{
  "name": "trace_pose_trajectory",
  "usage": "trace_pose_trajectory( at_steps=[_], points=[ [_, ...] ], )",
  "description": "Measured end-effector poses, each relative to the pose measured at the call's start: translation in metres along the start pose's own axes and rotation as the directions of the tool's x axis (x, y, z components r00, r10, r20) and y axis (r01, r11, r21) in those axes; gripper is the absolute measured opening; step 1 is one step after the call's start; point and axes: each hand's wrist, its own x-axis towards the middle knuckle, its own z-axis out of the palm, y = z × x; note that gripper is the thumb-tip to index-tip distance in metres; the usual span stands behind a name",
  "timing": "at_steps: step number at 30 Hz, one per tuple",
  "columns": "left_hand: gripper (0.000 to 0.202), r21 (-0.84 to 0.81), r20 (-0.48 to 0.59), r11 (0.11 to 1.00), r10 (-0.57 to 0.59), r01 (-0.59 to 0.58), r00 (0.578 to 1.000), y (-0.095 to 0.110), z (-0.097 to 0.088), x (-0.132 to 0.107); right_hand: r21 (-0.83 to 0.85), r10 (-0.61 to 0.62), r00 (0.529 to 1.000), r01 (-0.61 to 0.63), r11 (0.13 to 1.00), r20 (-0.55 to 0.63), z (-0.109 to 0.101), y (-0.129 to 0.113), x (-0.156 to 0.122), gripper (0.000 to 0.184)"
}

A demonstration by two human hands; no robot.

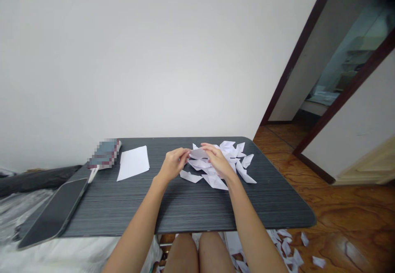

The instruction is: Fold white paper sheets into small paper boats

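My left hand [174, 162] and my right hand [217, 160] meet over the far middle of a dark striped table [185, 207]. Both pinch one small white folded paper [198, 153] held between them just above the tabletop. Under and behind my right hand lies a heap of several white folded paper shapes [230, 164]. A flat white sheet [133, 162] lies to the left of my left hand, apart from it.
A pixelated box-like object [105, 153] sits at the table's far left corner. A dark tablet or phone [54, 213] overhangs the left edge. Several folded papers [288, 250] litter the wooden floor under the table. An open doorway [339, 71] is at right.
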Motion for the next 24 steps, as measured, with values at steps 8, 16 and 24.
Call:
trace_pose_trajectory(
  at_steps=[8, 16, 24],
  points=[
    [0.03, -0.259, 0.186, 0.935, -0.196, 0.241, 0.963, 0.009, -0.004, 0.002, -0.081, -0.204, 0.959, 0.223, 0.971, 0.198, -0.004, -0.021, -0.007, 0.02],
    [0.035, -0.612, 0.38, 0.638, -0.282, 0.468, 0.881, 0.009, -0.003, 0.008, 0.05, -0.123, 0.973, 0.115, 0.992, 0.196, -0.004, -0.019, -0.009, 0.02],
    [0.028, -0.652, 0.405, 0.554, -0.324, 0.518, 0.855, 0.008, -0.008, 0.007, 0.069, -0.141, 0.962, 0.128, 0.989, 0.233, -0.003, -0.022, -0.01, 0.018]
  ],
)
